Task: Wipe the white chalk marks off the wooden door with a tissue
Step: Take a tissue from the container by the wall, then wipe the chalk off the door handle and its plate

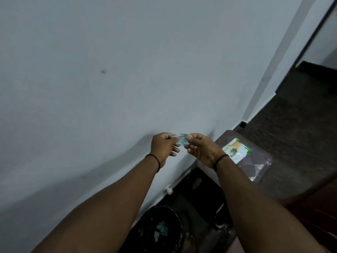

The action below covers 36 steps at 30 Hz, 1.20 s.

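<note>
Your left hand (163, 146) and right hand (201, 148) both pinch crumpled tissue (182, 139) between them, before pale wall (91, 70). Wipes pack (236, 149) on stool (259, 167) at right; print unreadable. Door not identifiable.

both arms outstretched, left hand (164, 147) and right hand (202, 149) pinching together

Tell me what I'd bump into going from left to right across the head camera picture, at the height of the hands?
Pale wall → left hand → crumpled tissue pinched between both hands → right hand → green-edged wipes packet on a small dark table → dark floor.
</note>
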Each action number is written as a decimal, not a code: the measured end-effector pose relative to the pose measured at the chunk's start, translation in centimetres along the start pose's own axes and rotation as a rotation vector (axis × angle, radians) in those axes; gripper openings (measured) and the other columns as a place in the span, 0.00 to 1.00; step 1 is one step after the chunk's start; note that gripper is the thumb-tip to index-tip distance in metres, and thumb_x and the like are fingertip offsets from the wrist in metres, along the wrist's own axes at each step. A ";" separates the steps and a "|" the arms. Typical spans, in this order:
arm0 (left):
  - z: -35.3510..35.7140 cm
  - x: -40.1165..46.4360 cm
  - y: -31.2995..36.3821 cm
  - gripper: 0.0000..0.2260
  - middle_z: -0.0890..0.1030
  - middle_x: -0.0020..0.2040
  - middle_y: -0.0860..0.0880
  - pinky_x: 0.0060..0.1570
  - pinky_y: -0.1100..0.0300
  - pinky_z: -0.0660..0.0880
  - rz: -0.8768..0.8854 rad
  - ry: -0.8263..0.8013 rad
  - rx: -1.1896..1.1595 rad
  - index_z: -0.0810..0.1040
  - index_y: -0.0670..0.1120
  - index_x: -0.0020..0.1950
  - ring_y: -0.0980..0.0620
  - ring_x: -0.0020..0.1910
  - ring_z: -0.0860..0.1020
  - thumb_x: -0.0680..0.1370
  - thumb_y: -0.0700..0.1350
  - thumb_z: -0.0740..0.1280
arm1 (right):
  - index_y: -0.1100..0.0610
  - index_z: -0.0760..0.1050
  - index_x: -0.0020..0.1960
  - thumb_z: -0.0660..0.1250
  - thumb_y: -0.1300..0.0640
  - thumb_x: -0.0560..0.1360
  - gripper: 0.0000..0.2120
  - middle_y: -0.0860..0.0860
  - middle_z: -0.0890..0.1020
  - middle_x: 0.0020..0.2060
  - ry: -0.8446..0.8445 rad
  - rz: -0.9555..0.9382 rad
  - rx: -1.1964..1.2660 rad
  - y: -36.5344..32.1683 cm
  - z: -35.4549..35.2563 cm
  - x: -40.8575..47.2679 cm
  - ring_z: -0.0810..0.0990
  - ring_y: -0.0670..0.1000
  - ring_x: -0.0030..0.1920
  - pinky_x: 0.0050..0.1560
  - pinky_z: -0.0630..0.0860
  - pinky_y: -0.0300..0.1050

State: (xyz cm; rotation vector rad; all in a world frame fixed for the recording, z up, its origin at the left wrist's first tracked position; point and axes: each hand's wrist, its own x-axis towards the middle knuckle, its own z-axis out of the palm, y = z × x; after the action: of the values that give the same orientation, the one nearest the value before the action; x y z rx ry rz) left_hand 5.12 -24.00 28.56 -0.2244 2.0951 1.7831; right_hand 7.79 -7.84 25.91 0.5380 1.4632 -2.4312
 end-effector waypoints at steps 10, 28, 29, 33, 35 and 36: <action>-19.9 -21.9 -0.5 0.11 0.83 0.41 0.43 0.38 0.54 0.76 0.195 0.396 -0.219 0.79 0.36 0.45 0.47 0.38 0.81 0.79 0.44 0.66 | 0.57 0.76 0.45 0.67 0.60 0.78 0.03 0.55 0.80 0.40 -0.378 -0.045 -0.358 3.9 22.8 -14.6 0.80 0.53 0.40 0.45 0.81 0.46; -34.4 -49.7 -16.5 0.14 0.73 0.32 0.53 0.38 0.56 0.70 0.164 1.636 -0.329 0.69 0.48 0.37 0.55 0.34 0.73 0.81 0.51 0.63 | 0.62 0.75 0.52 0.66 0.62 0.73 0.08 0.60 0.82 0.45 -1.351 0.338 -0.652 25.8 47.6 -32.4 0.82 0.57 0.42 0.46 0.82 0.50; -33.4 -51.3 -17.3 0.14 0.75 0.33 0.54 0.39 0.56 0.72 0.168 1.660 -0.359 0.70 0.48 0.38 0.56 0.34 0.74 0.80 0.53 0.65 | 0.62 0.76 0.51 0.67 0.62 0.73 0.08 0.61 0.82 0.46 -1.382 0.371 -0.646 27.1 47.6 -33.4 0.81 0.57 0.43 0.48 0.81 0.51; -29.3 -56.2 -19.6 0.18 0.73 0.27 0.57 0.32 0.63 0.69 0.167 1.619 -0.348 0.68 0.48 0.34 0.61 0.29 0.71 0.76 0.57 0.68 | 0.58 0.72 0.39 0.69 0.60 0.73 0.06 0.58 0.82 0.38 -1.437 0.519 -0.594 30.7 46.5 -36.7 0.82 0.55 0.39 0.40 0.82 0.47; -27.1 -58.1 -20.2 0.20 0.72 0.28 0.55 0.32 0.63 0.68 0.152 1.613 -0.377 0.69 0.41 0.35 0.59 0.29 0.70 0.77 0.53 0.69 | 0.57 0.71 0.37 0.70 0.59 0.71 0.08 0.55 0.81 0.34 -1.484 0.548 -0.634 31.9 45.5 -38.2 0.81 0.53 0.36 0.35 0.80 0.44; -26.2 -58.9 -20.5 0.19 0.73 0.30 0.51 0.33 0.61 0.69 0.147 1.612 -0.388 0.71 0.38 0.36 0.57 0.31 0.71 0.78 0.51 0.70 | 0.58 0.71 0.38 0.70 0.58 0.71 0.08 0.55 0.80 0.34 -1.514 0.545 -0.651 32.4 45.1 -38.8 0.79 0.53 0.36 0.34 0.78 0.43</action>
State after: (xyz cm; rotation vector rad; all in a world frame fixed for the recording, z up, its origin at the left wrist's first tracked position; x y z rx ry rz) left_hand 61.68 -60.41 35.66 -2.2748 2.4646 2.3593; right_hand 47.35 -61.80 36.42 -0.7936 0.9821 -1.1017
